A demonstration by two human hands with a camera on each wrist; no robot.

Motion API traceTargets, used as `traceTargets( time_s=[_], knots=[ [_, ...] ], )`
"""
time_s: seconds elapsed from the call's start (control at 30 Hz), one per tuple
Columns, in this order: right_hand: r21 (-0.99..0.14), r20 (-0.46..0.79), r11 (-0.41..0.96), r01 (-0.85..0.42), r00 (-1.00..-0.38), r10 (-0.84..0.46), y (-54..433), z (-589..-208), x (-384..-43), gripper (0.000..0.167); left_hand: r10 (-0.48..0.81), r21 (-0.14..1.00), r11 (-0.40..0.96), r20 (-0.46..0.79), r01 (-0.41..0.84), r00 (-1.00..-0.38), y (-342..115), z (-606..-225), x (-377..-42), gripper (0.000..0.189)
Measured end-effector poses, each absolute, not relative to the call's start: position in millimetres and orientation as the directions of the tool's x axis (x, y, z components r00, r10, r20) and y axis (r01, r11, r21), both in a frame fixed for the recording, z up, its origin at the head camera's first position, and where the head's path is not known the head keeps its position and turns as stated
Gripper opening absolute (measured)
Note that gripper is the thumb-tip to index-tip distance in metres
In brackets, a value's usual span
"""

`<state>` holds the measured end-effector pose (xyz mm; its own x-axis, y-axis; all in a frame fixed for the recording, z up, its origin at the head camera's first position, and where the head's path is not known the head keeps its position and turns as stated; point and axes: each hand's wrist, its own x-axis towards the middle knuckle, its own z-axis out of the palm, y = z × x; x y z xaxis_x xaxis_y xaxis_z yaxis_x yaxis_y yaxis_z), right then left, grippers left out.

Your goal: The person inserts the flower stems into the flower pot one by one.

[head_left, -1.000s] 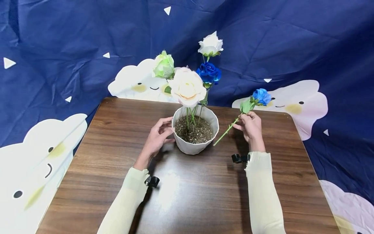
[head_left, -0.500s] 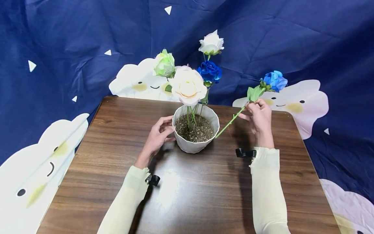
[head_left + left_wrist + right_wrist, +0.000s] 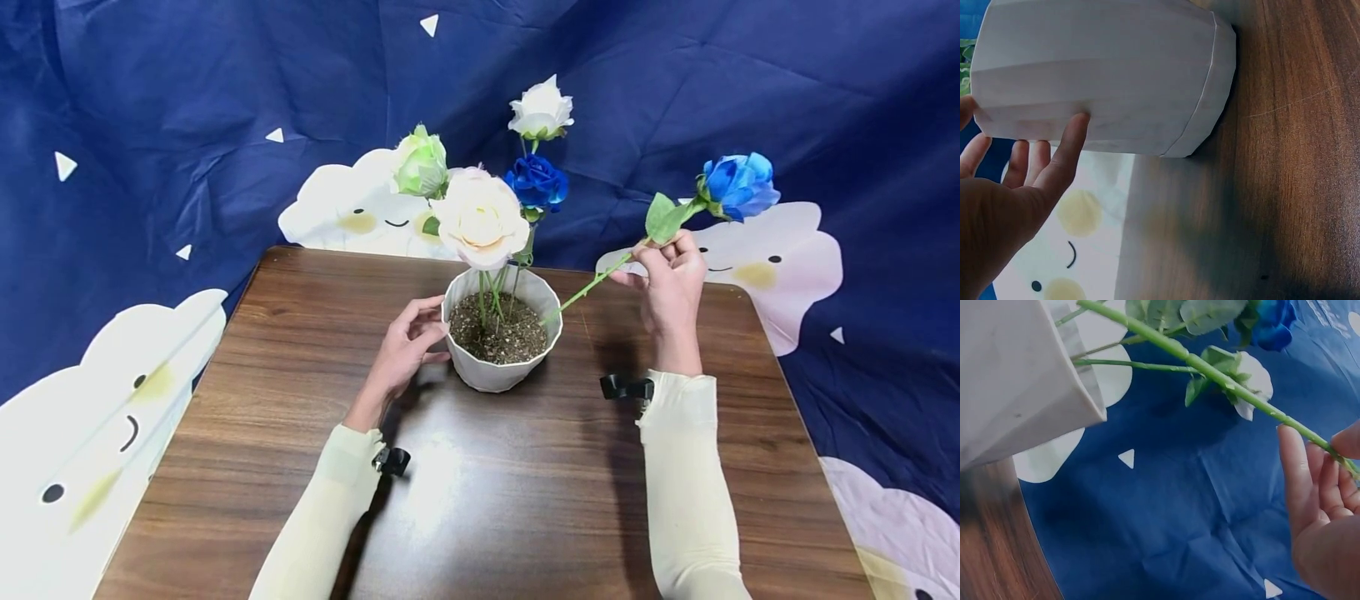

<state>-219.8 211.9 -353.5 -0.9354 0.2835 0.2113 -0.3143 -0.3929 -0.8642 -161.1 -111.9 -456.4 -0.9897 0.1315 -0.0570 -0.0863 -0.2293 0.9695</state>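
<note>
In the head view a white faceted flowerpot holds dark soil and several upright artificial flowers. My left hand rests its fingertips against the pot's left side, as the left wrist view shows on the pot wall. My right hand pinches the green stem of a light blue rose below its leaves. That rose leans to the right. Its lower stem end reaches over the pot's right rim, above the soil; whether it touches the soil I cannot tell.
Standing in the pot are a large cream rose, a pale green one, a dark blue one and a white one. The pot sits on a brown wooden table. Behind hangs a navy cloth with clouds.
My right hand has risen and moved slightly right with the light blue rose. The stem's lower end went from outside the pot to inside its rim. My left hand stays put.
</note>
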Motion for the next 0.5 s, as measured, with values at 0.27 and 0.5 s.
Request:
traceTargets(
  time_s=[0.27,0.5],
  knots=[
    [-0.890,0.299,-0.285,-0.355,-0.928,0.223,195,-355,-220,0.030,0.133,0.969,-0.232,-0.060,-0.090,-0.989,-112,-455,-160,0.049],
    [-0.911,0.358,-0.179,-0.371,-0.928,0.100,179,-360,-221,0.029,0.133,0.970,-0.225,-0.058,-0.088,-0.989,-112,-455,-161,0.048]
  ],
)
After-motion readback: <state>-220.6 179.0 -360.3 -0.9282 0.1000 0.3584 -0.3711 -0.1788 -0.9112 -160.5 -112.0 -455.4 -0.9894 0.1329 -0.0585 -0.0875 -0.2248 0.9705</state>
